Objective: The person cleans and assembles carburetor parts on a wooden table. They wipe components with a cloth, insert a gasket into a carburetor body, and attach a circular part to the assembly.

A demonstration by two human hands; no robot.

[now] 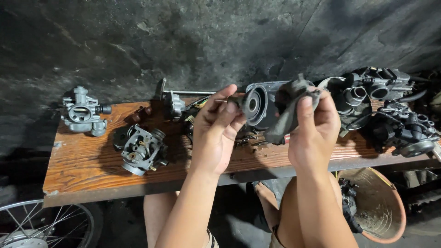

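Observation:
Both my hands hold a dark, grimy carburettor part (280,108) up above the wooden plank (87,160). My left hand (216,133) pinches its round black end piece (252,104) between thumb and fingers. My right hand (312,133) grips the body of the part from the right, thumb on top. A small pin sticks out left of my left fingertips.
On the plank lie a silver carburettor (84,112) at the far left, an opened carburettor body (141,149) nearer the middle, small springs and screws (248,138), and several black carburettors (390,110) at the right. A spoked wheel (41,225) and a brown bowl (379,206) sit below.

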